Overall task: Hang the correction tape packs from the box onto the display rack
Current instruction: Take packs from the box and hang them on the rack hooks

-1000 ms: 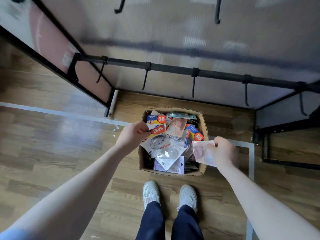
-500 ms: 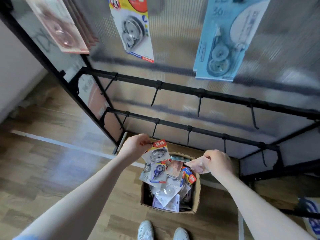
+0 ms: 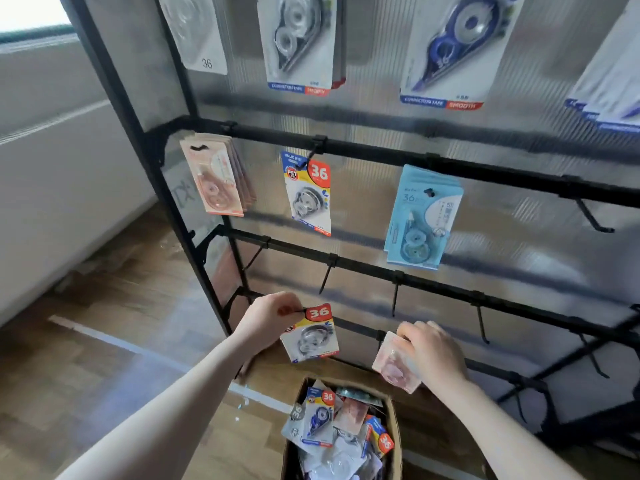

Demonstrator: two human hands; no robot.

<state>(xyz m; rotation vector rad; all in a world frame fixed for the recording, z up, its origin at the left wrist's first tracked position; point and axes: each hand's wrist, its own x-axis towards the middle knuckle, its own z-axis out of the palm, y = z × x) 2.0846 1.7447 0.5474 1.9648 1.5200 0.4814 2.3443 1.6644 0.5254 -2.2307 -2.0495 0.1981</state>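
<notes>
My left hand [image 3: 268, 318] pinches the top corner of a white correction tape pack with a red "36" label [image 3: 311, 336], held above the box. My right hand [image 3: 431, 353] grips a pink pack [image 3: 393, 367] to the right of it. Below both stands the open cardboard box [image 3: 394, 431], filled with several mixed packs. The black display rack [image 3: 381, 152] rises in front. On its middle bar hang a stack of pink packs [image 3: 214, 178], a matching "36" pack [image 3: 308, 195] and light blue packs [image 3: 422, 220].
More packs hang on the top row [image 3: 301, 43]. Bare black hooks [image 3: 325, 277] line the lower bars, and one sticks out at the right [image 3: 594, 218]. A white wall [image 3: 52, 188] lies left. Wooden floor with a pale tape line [image 3: 114, 341] surrounds the box.
Both hands have lifted their packs out of the box and up toward the rack. My view has tilted up from the floor to the rack's hanging rows.
</notes>
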